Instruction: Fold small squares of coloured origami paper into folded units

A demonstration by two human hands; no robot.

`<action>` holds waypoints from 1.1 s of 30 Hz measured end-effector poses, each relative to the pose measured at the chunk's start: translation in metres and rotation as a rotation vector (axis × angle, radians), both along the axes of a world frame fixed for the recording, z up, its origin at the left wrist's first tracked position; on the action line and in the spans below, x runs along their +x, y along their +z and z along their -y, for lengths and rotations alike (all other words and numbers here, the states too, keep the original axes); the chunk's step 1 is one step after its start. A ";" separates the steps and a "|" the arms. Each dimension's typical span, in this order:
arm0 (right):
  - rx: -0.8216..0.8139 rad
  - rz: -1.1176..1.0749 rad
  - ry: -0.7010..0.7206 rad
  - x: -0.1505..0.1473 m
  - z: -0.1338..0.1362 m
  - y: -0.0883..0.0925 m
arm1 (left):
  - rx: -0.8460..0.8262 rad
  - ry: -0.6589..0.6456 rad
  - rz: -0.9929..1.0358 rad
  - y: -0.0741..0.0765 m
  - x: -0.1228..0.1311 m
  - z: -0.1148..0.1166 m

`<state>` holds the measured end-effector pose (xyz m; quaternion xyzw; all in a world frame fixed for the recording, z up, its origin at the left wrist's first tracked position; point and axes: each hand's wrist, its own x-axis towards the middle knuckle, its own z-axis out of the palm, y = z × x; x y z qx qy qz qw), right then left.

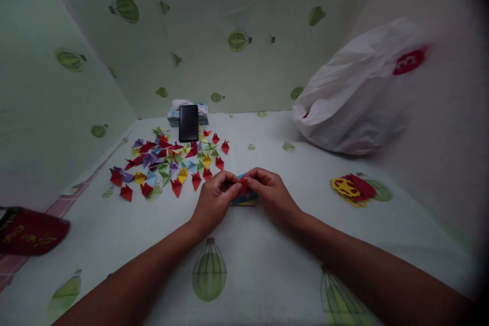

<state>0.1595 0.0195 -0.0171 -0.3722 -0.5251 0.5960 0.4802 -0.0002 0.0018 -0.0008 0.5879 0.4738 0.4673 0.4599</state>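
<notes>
Between my two hands is a small folded piece of red paper. My left hand pinches it from the left, thumb and forefinger closed on its edge. From the right, my right hand grips it with thumb and fingertips. Part of the paper is hidden behind the fingers. Just beneath lies a blue and yellow stack of paper, partly covered by both hands. To the left of my left hand spreads a pile of small folded paper birds in red, purple, yellow, green and blue.
A black phone leans on a tissue box behind the birds. At the right stands a white plastic bag, with red and yellow cut-out pieces in front. A dark red object with gold markings is at the left edge.
</notes>
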 end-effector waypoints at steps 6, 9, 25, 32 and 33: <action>0.017 0.030 -0.025 0.000 0.001 0.003 | 0.022 0.019 0.051 -0.001 0.001 0.000; 0.062 0.044 -0.041 -0.001 0.003 0.004 | -0.018 0.035 0.114 -0.001 0.002 0.000; 0.118 0.044 -0.072 -0.002 0.007 0.001 | -0.023 0.036 0.161 -0.001 0.003 -0.001; 0.110 0.002 -0.034 -0.001 0.007 0.002 | -0.016 0.026 0.173 0.001 0.002 0.000; 0.112 -0.005 -0.029 -0.001 0.007 0.001 | -0.016 0.026 0.169 0.000 0.001 -0.001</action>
